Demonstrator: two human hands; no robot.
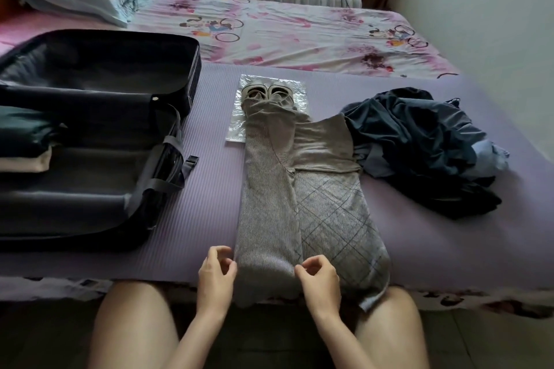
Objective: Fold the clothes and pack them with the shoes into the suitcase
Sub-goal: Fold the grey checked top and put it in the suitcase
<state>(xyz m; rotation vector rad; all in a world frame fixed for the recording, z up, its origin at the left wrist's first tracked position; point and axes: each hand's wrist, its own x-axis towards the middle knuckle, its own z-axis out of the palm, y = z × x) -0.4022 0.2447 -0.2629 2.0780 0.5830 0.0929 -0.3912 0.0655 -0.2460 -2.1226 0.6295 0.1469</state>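
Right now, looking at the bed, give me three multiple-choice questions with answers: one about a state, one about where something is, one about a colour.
1. The black fabric suitcase is: A zipped shut; B standing upright; C lying open.
2. The pair of grey shoes sits: A inside the suitcase; B on the clear plastic bag; C on a chair.
3. The ribbed mat under the grey patterned garment is: A purple; B green; C white.

Answers:
1. C, its lid is laid back and folded clothes show inside.
2. B, crinkled plastic shows around the shoes.
3. A, purple shows on both sides of the garment.
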